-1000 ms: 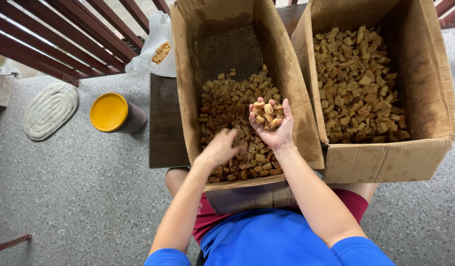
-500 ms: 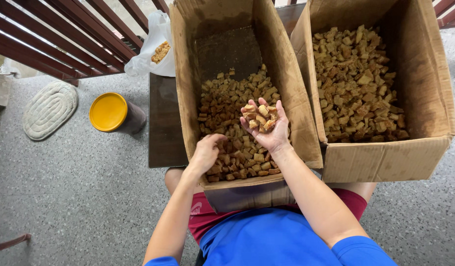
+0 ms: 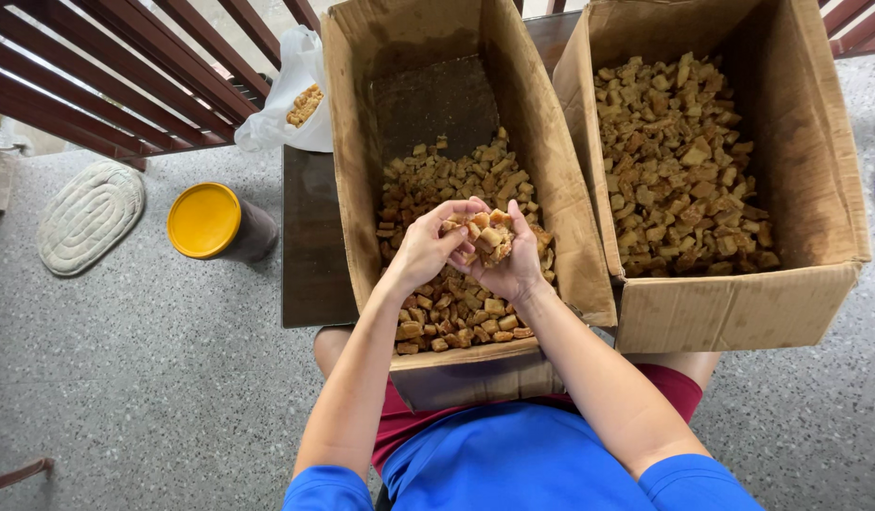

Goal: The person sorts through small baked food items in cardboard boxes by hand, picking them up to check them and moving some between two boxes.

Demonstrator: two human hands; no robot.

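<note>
My right hand [image 3: 515,267] is cupped palm up around a heap of small golden-brown fried pieces [image 3: 480,234]. My left hand [image 3: 424,248] has its fingers closed against the same heap from the left. Both hands hover over the left cardboard box [image 3: 350,180], which is partly filled with the same pieces [image 3: 437,180]; its far end shows bare bottom. The near end of this box rests on my lap.
A second cardboard box [image 3: 731,308] full of the same pieces stands at the right, both boxes on a dark low table [image 3: 309,246]. A yellow-lidded container [image 3: 205,220], a woven mat [image 3: 87,216] and a white plastic bag [image 3: 291,95] lie at the left by a wooden railing [image 3: 125,76].
My left hand rose out of the pieces in the box and joined my right hand at the held heap. My right hand drew slightly nearer and lower.
</note>
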